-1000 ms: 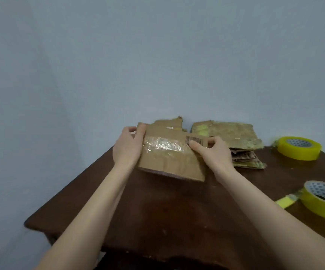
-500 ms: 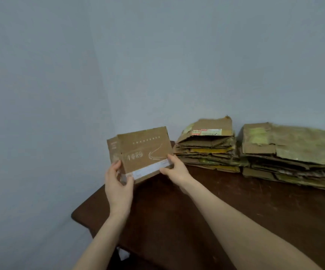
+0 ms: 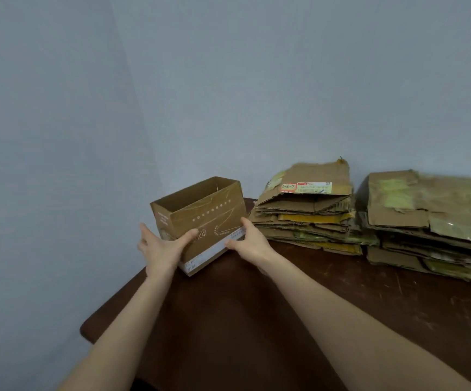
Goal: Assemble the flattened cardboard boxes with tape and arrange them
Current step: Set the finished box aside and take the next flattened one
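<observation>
A small brown cardboard box (image 3: 200,213) with white print stands open-topped at the far left corner of the dark wooden table (image 3: 256,320). My left hand (image 3: 163,247) holds its near left corner, thumb on the front face and fingers spread along the left side. On the right end my right hand (image 3: 249,240) holds the lower edge, thumb on the front. Whether the box bottom touches the table is hidden by my hands. No tape roll is in view.
Two stacks of flattened cardboard lie against the blue-grey back wall: a middle stack (image 3: 307,213) close beside the box, and a bigger stack (image 3: 431,221) at the right edge. The table's left edge runs just beside the box.
The box, held up nearly flat before, is now spread into a box shape and sits lower at the table's far left corner. The view swung left, and the yellow tape rolls left the frame.
</observation>
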